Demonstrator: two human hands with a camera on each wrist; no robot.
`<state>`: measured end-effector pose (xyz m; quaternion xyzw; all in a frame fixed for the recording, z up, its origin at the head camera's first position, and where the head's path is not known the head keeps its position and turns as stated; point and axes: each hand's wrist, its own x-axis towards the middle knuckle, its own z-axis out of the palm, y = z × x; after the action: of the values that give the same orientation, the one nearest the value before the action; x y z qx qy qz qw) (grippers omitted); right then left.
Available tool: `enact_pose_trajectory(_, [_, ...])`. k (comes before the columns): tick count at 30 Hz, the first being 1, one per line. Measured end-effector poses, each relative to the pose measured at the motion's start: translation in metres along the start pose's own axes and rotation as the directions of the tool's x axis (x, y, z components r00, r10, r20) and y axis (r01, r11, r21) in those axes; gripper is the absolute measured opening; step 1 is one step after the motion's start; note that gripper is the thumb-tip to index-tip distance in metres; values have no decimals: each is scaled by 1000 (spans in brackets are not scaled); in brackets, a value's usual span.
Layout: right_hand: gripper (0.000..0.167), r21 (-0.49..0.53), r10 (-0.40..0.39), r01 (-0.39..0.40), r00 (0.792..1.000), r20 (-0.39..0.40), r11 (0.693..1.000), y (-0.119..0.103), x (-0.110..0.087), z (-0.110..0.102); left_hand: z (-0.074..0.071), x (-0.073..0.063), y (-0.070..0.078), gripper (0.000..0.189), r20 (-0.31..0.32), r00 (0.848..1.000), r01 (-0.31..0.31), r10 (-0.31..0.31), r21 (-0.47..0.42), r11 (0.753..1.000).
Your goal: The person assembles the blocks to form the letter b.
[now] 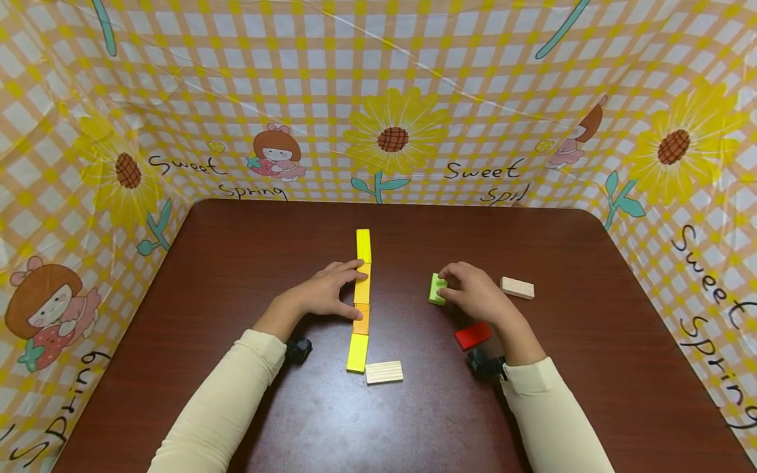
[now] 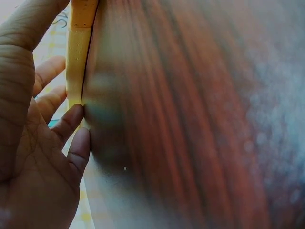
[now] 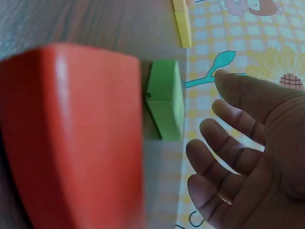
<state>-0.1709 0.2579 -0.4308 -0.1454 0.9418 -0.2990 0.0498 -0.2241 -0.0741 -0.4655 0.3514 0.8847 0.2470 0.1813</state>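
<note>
A straight row of several yellow and orange blocks [image 1: 357, 355] runs away from me along the middle of the table. My left hand [image 1: 322, 292] rests at the left side of that row, fingertips and thumb against the orange blocks; the left wrist view shows its fingers [image 2: 67, 125] loosely extended along the blocks' edge. Over on the right, my right hand [image 1: 475, 292] hovers by a light green block [image 1: 435, 290]. In the right wrist view, its relaxed fingers stand apart from the green block [image 3: 164, 98]. Below that hand lies a red block [image 1: 473, 336], large and close in the wrist view.
A plain wooden block [image 1: 384, 372] lies just right of the row's near end. Another wooden block [image 1: 517, 288] sits beyond the right hand. Checked cloth [image 1: 322, 59] walls in the dark brown table [image 1: 248, 243] at the back and sides.
</note>
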Motion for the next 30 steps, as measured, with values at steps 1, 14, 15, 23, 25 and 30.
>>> enact_pose_trajectory(1, [24, -8, 6, -6, 1000, -4, 1000, 1, 1, 1, 0, 0, 0, 86, 0, 1000, 0, 0, -1, 1000])
enact_pose_trajectory(14, [30, -43, 60, -61, 998, -31, 997, 4, 8, 9, -1, -2, 0, 85, -9, 1000, 8, -8, -8, 1000])
enact_pose_trajectory(15, [32, -44, 68, -69, 997, -31, 997, 4, 8, 10, -1, -1, -1, 85, -8, 1000, 8, -8, -8, 1000])
enact_pose_trajectory(23, [38, -66, 98, -100, 995, -27, 993, 2, 9, 14, 1, -1, -1, 85, -3, 1000, 4, -4, -10, 1000])
enact_pose_trajectory(25, [39, -67, 100, -101, 995, -21, 993, 1, 9, 15, 1, -1, 0, 86, -1, 1000, 9, -9, -8, 1000])
enact_pose_trajectory(30, [41, -53, 91, -90, 996, 11, 994, -1, 10, 16, 1, -2, 0, 86, -2, 1000, 8, -8, -9, 1000])
